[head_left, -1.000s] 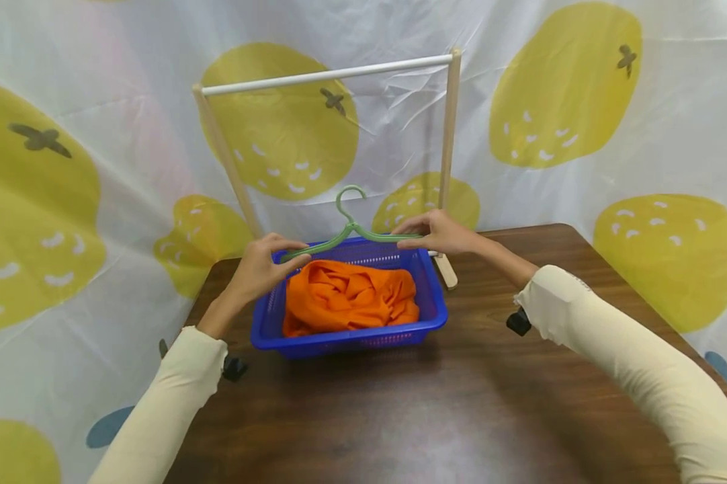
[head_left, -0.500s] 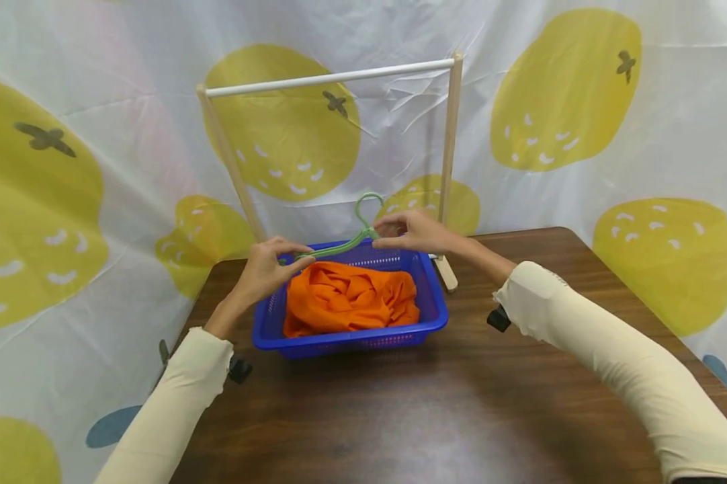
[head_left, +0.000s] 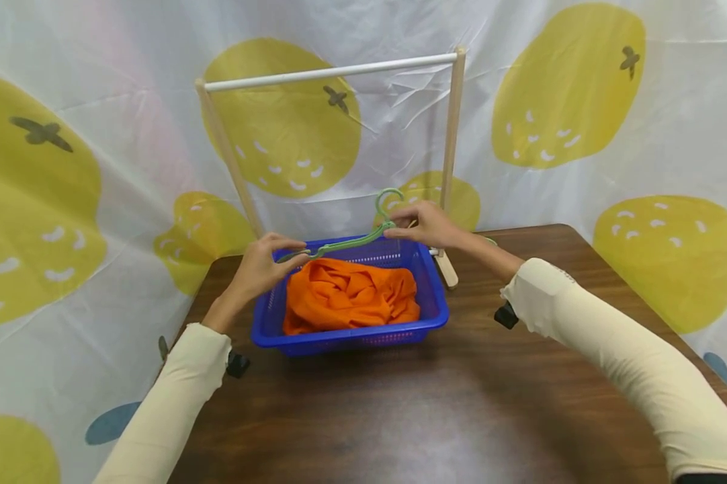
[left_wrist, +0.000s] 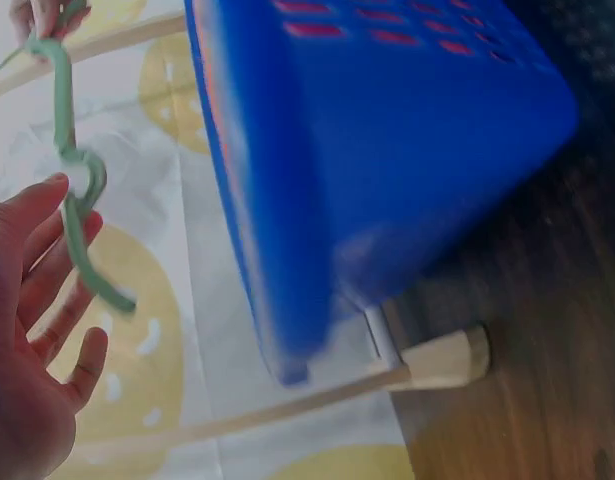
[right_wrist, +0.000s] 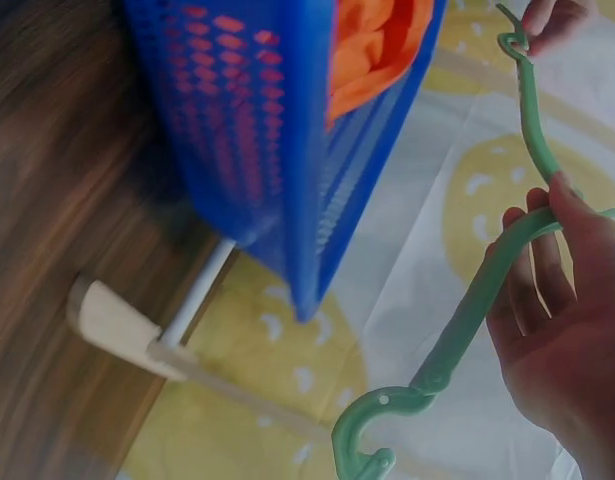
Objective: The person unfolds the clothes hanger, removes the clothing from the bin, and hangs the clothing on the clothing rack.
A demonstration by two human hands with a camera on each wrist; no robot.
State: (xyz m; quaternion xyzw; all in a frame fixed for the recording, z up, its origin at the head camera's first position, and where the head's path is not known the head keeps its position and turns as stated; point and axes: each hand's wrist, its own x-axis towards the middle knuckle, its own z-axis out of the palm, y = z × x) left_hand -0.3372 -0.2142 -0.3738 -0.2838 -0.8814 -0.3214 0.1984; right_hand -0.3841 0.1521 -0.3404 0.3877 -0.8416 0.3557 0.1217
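Note:
A green plastic hanger (head_left: 357,241) is held up between both hands, above the back of a blue basket (head_left: 351,334). My left hand (head_left: 263,267) pinches the hanger's left arm near its end; that end sticks out past the fingers in the left wrist view. My right hand (head_left: 431,225) pinches the hanger at its middle, just under the hook (head_left: 389,199). In the right wrist view the hanger's right arm (right_wrist: 467,315) runs along the palm, toward the wrist. Orange cloth (head_left: 351,296) lies bunched up in the basket.
Behind the basket stands a rack with wooden posts (head_left: 454,128) and a white top bar (head_left: 333,72). Its wooden foot (head_left: 445,270) lies by the basket's right side. All stand on a brown wooden table (head_left: 400,417), before a lemon-patterned curtain (head_left: 533,195).
My right hand has shifted from the hanger's right arm inward to its middle. The hanger has moved to the right, its hook with it, while the left hand stays nearly in place.

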